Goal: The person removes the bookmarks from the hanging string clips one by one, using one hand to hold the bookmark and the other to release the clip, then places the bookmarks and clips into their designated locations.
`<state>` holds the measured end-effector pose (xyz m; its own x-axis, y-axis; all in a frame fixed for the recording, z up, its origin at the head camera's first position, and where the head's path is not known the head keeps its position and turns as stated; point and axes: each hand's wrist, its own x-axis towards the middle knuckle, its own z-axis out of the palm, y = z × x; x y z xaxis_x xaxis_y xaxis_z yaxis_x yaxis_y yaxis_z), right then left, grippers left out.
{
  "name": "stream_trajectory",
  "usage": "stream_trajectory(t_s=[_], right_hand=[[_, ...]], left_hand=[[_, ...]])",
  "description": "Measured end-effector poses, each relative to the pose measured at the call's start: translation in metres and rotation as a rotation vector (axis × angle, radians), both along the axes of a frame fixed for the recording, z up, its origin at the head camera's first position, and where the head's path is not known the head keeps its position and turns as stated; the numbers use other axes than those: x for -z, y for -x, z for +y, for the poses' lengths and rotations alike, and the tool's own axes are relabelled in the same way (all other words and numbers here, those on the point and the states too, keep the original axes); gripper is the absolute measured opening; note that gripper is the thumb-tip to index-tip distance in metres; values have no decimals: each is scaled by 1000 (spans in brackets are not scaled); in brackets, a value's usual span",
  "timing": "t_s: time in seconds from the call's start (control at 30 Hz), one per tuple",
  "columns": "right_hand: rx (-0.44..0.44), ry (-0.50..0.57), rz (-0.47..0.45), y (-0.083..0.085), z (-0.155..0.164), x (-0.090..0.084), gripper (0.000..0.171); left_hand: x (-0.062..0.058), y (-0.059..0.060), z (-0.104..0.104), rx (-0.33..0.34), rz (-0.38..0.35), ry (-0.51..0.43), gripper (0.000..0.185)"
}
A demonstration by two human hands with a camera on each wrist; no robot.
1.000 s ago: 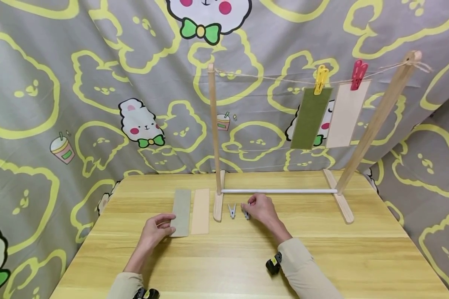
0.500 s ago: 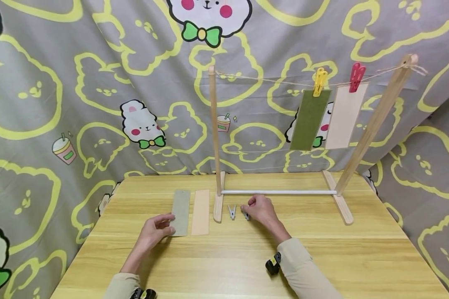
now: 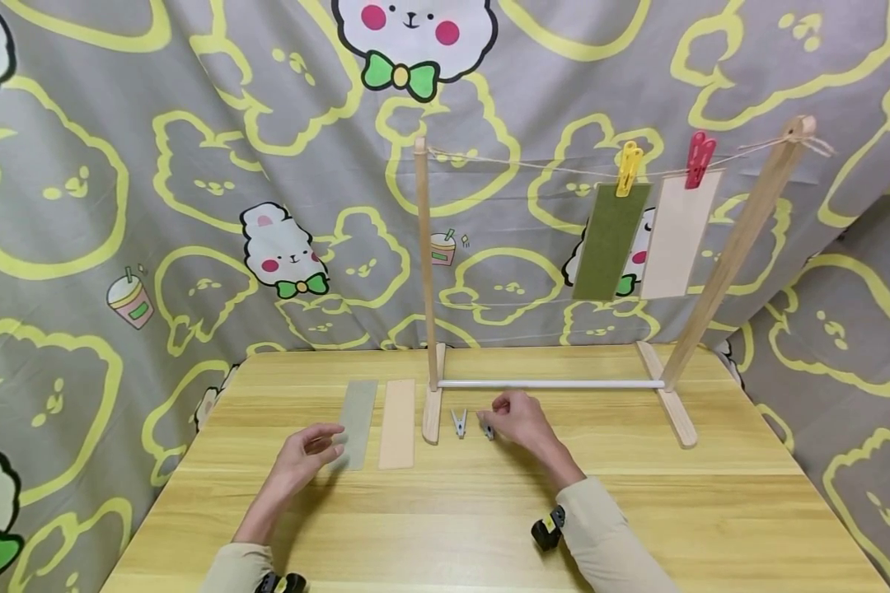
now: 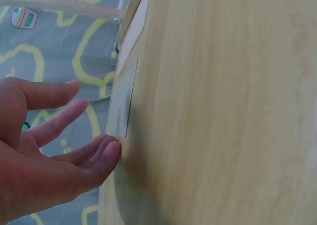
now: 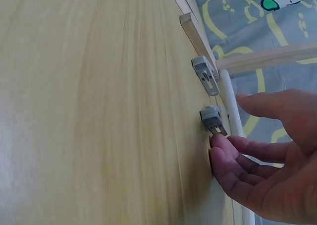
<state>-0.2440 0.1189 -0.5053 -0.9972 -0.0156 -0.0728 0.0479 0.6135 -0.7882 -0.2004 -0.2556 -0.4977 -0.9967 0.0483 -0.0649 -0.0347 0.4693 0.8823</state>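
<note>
**A:** While both hands sit low on the desk (image 3: 638, 511), what's the right hand (image 3: 521, 418) doing?

**B:** Fingers loosely extended, tips at the nearer grey clothespin (image 3: 486, 427). Right wrist view shows a fingertip (image 5: 218, 141) touching the peg's end (image 5: 213, 120). No pinch yet, nothing held.

**A:** Second peg?

**B:** Other grey clothespin (image 3: 459, 422) lies just to its left, flat on the desk, close beside the wooden foot of the drying rack (image 3: 424, 272). Apart from the hand.

**A:** Left hand (image 3: 307, 450)?

**B:** Fingers relaxed and slightly spread, holding nothing. Tips reach the near end of the grey-green strip (image 3: 358, 422). From the left wrist view the fingertips (image 4: 110, 150) are right at the strip's corner (image 4: 124, 106); can't tell if they press it.

**A:** What's next to that strip?

**B:** Tan strip (image 3: 397, 423), parallel, just to its right, between the grey-green one and the rack foot. Both flat on the desk.

**A:** Rack state?

**B:** 2 wooden uprights, white crossbar (image 3: 552, 384) low between them, twine line (image 3: 564, 163) across the top. 2 strips hang near the right upright: dark green strip (image 3: 606, 240) under a yellow clothespin (image 3: 626, 168), cream strip (image 3: 671, 235) under a red clothespin (image 3: 698, 160). They hang just beside each other.

**A:** Background?

**B:** Grey cartoon-print cloth (image 3: 156, 165) behind and around the desk. Beige sleeves on both arms.
</note>
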Motion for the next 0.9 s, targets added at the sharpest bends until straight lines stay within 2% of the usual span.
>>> stream_trajectory(t_s=[0.23,0.9], right_hand=[[-2,21,12,-6,8,-4,42],[-14,110,173,-24,22,-27,31]], left_hand=[[-4,-1,3,-10,0,-7,35],[-23,-1,25,69,183,-134,34]])
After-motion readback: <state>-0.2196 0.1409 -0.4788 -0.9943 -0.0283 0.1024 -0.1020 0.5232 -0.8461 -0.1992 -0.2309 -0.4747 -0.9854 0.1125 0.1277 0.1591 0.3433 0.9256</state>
